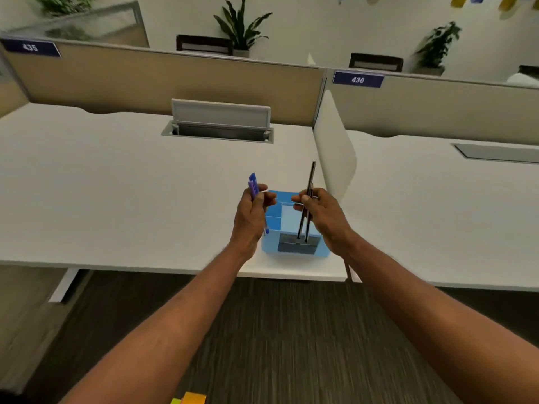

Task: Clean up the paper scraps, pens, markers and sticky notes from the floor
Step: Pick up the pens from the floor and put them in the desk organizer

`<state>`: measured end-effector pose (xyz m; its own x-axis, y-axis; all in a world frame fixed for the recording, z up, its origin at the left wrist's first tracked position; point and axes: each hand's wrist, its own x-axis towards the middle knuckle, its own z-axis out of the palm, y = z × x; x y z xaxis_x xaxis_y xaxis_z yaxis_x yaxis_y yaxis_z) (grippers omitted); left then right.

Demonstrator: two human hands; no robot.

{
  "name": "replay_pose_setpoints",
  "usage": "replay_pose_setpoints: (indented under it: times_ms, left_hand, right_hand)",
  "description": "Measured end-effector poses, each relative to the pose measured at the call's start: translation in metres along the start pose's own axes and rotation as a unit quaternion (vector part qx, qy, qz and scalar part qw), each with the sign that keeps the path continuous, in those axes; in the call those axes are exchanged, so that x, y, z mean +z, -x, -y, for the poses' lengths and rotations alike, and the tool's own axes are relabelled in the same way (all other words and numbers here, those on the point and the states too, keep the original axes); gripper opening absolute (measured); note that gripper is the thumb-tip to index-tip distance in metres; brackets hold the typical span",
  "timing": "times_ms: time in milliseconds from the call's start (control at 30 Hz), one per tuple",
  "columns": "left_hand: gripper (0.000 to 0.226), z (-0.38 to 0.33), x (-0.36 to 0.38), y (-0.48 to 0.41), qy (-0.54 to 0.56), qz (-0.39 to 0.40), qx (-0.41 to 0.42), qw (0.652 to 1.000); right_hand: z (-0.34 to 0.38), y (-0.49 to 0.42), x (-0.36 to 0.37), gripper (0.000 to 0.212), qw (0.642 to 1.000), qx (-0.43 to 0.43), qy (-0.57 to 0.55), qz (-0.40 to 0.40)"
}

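Observation:
A light blue desk organizer (272, 212) with several compartments stands near the front edge of the white desk (116, 185). My right hand (320, 214) grips two dark pens (308, 199), held upright with their lower ends inside the organizer's front grey compartment. My left hand (250, 214) is closed around blue and purple markers (253, 185), just left of the organizer. A stack of orange and green sticky notes (191, 399) lies on the carpet at the bottom edge of the view.
A white divider panel (332, 153) separates this desk from a second white desk (452, 205) on the right. An open cable hatch (218, 123) sits at the desk's back. Beige partitions with blue number signs, plants and dark carpet (277, 330) surround.

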<state>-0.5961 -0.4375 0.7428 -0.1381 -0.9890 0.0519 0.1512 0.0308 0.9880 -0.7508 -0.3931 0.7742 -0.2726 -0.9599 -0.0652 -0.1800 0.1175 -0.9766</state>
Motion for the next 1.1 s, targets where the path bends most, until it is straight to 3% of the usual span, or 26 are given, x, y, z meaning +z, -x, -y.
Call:
replay_pose_setpoints:
  times_ms: [367, 700, 933, 1100]
  left_hand:
    - [0.026, 0.031, 0.024, -0.036, -0.021, -0.062, -0.008, 0.998]
    - [0.026, 0.058, 0.017, -0.032, -0.151, -0.039, 0.018, 0.988]
    - [0.03, 0.062, 0.012, -0.035, -0.142, -0.091, 0.008, 0.986]
    - [0.042, 0.07, 0.011, -0.029, -0.162, -0.084, 0.047, 0.982]
  right_hand:
    - [0.003, -0.071, 0.008, 0.023, 0.993, -0.11, 0.052, 0.002]
    - [-0.014, -0.108, 0.028, 0.019, 0.998, -0.052, 0.022, 0.038]
    - [-0.026, -0.125, 0.038, 0.016, 0.981, -0.065, 0.136, 0.123]
    - [-0.031, -0.124, 0.027, 0.028, 0.979, -0.057, 0.099, 0.171]
